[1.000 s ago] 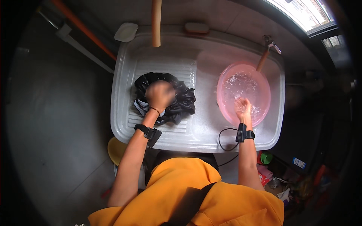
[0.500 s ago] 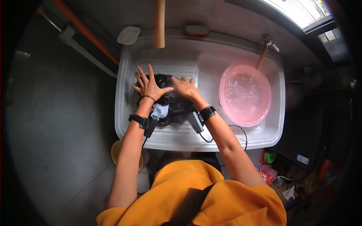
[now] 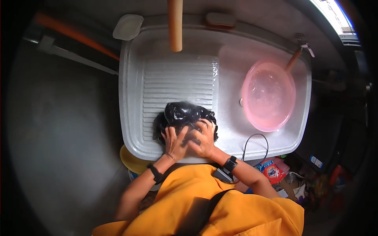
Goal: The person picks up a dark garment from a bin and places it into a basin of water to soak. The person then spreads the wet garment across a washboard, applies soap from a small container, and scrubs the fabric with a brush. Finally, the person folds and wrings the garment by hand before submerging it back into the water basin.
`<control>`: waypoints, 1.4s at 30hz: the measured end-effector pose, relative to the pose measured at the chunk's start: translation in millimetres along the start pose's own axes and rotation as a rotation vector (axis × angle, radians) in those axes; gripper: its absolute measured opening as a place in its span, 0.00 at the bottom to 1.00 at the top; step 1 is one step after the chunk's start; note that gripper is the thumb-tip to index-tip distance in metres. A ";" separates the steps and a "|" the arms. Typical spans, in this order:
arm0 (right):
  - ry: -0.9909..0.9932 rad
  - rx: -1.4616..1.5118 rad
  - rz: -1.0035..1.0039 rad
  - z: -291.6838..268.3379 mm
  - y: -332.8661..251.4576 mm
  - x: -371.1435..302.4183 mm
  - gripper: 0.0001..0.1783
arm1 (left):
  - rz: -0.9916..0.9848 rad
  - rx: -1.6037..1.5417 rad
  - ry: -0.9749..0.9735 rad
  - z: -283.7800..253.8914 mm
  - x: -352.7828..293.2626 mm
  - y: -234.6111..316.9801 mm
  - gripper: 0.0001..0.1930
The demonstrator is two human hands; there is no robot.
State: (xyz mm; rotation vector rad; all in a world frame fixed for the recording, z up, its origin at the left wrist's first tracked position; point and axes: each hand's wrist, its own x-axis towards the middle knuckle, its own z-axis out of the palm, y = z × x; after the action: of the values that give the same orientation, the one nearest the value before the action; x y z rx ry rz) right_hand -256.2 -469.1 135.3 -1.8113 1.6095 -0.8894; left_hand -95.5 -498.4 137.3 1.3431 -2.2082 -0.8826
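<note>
A wet, shiny black garment (image 3: 183, 111) lies bunched up at the near end of the ribbed washboard (image 3: 178, 83) on the left half of the grey sink (image 3: 123, 90). My left hand (image 3: 176, 143) presses into its near side with curled fingers. Close beside it, my right hand (image 3: 203, 139) digs its bent fingers into the cloth's right part. Both thumbs point inward, toward each other. The fingertips partly disappear in the dark folds.
A pink basin (image 3: 244, 88) with water stands on the sink's right, under a tap (image 3: 306, 44) with a hose. An orange-tan pipe (image 3: 175, 27) hangs over the back. A white dish (image 3: 128, 27) and a brush-like block (image 3: 220, 20) sit on the rim. A yellow bucket (image 3: 130, 159) stands below left.
Both hands have come back toward my body, and the garment has moved with them from the washboard's middle to its near end, now bunched tighter. My spread left fingers have curled into it.
</note>
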 end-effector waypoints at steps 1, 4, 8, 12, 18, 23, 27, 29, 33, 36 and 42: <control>-0.006 0.003 0.011 1.5 2.1 8.6 0.21 | -0.033 0.087 -0.075 0.8 9.3 -2.5 0.26; 0.014 -0.034 0.025 1.9 6.5 29.6 0.15 | -0.011 0.136 -0.095 14.0 15.4 -28.8 0.25; 0.019 -0.038 0.098 3.9 11.3 52.8 0.11 | 0.043 0.111 -0.046 18.4 29.6 -44.4 0.22; -0.047 -0.049 0.116 5.5 20.4 68.6 0.11 | 0.041 0.166 0.020 30.4 34.2 -59.6 0.18; -0.235 -0.296 0.111 9.0 35.6 91.4 0.09 | -0.219 0.217 -0.247 17.4 79.5 -53.0 0.17; -0.313 -0.205 0.256 2.0 37.9 129.2 0.16 | -0.304 0.292 -0.195 6.7 117.8 -46.7 0.17; -0.226 -0.191 0.431 0.8 27.6 129.6 0.23 | -0.454 0.281 -0.209 -5.5 125.6 -27.3 0.20; -0.131 -0.193 0.483 -0.9 28.1 121.4 0.27 | -0.320 0.433 -0.023 -6.0 119.0 -13.2 0.24; -0.067 -0.220 0.445 -6.2 24.8 112.4 0.30 | -0.008 0.663 0.149 -14.3 134.6 -19.7 0.40; -0.252 -0.311 0.493 -23.6 11.4 112.3 0.32 | -0.203 0.419 -0.086 -16.0 153.2 -47.1 0.49; -0.359 0.224 0.583 -48.1 27.4 67.2 0.35 | -0.372 0.005 -0.394 -33.1 133.2 -5.7 0.49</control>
State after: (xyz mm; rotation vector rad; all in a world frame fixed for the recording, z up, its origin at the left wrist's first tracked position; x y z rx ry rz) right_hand -306.5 -538.1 152.1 -1.1635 1.5935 -0.4253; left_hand -131.5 -629.1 159.4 1.7414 -2.2705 -1.3784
